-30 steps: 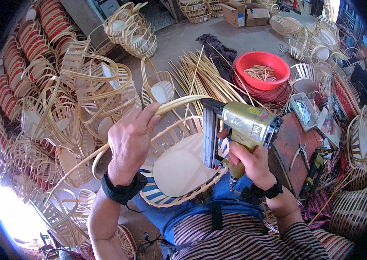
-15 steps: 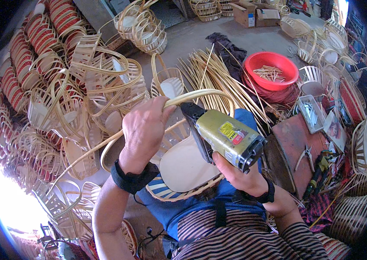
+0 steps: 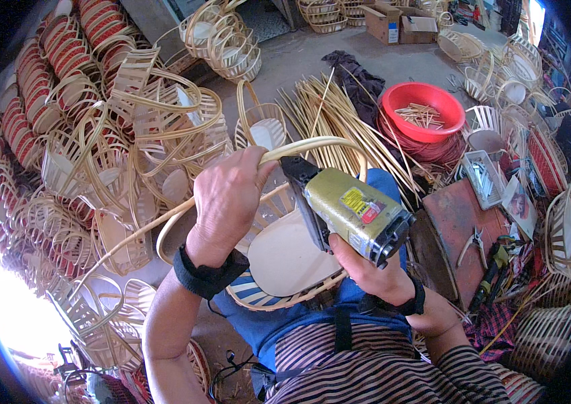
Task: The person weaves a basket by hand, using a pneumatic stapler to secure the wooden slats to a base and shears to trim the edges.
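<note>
On my lap rests a woven wooden-strip basket point(image 3: 292, 256) with a pale oval base board. Above it arches its bent cane handle point(image 3: 313, 143). My left hand point(image 3: 229, 192) is closed around this cane at the top left. A loose cane end point(image 3: 135, 236) runs out past my wrist to the lower left. In my right hand point(image 3: 381, 279) is a gold-coloured staple gun point(image 3: 349, 209), gripped from below. Its black nose is against or just under the cane, beside my left fingers; exact contact is hard to see.
Stacked baskets with red bands point(image 3: 63, 74) and plain baskets point(image 3: 171, 121) crowd the left. Ahead lie a bundle of cane rods point(image 3: 326, 108) and a red basin point(image 3: 447, 124) holding short sticks. To the right, pliers point(image 3: 477, 246) lie on a reddish board point(image 3: 457, 209).
Almost nothing has moved. My left hand, still on the cane, has shifted very slightly to the right; the staple gun stays at the same spot.
</note>
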`<state>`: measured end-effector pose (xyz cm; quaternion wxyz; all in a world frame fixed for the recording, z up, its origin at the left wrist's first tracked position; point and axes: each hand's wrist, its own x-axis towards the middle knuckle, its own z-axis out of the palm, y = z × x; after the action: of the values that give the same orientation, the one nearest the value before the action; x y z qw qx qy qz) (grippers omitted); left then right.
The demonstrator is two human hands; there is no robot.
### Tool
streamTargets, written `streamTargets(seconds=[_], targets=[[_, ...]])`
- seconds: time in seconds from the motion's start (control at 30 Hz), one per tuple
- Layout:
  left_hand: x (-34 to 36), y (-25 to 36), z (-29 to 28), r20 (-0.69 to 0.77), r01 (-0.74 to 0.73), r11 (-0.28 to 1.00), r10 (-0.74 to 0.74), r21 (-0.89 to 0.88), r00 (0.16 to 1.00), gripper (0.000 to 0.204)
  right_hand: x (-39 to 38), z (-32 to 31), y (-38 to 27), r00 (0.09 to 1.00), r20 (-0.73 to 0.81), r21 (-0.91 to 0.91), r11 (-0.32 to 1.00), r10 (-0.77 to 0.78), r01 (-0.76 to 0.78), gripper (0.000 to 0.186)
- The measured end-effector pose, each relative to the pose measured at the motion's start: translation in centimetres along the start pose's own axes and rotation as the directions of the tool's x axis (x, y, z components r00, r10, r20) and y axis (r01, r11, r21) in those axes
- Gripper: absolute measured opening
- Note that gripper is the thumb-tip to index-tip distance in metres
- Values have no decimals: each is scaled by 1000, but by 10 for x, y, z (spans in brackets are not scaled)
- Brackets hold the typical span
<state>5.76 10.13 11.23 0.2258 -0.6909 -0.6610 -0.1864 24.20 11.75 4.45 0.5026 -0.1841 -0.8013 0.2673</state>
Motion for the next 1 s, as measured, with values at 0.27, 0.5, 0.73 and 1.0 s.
streamTargets(seconds=[0.27, 0.5, 0.73, 1.0], targets=[[-9, -45, -57, 225, -106, 993, 116, -57, 967, 26, 12, 1, -2, 924, 50, 377, 850, 378, -368, 22], [-49, -55, -56, 162, 369, 927, -353, -75, 921, 26, 21, -3, 11, 921, -2, 380, 852, 389, -359, 19], [-42, -29, -24, -199, 259, 964, -266, -63, 943, 33, 7, 5, -6, 922, 150, 341, 857, 356, -386, 15], [-34, -18, -19, -218, 232, 971, -240, -64, 946, 29, 10, 14, -16, 982, 191, 101, 995, -14, -6, 15]])
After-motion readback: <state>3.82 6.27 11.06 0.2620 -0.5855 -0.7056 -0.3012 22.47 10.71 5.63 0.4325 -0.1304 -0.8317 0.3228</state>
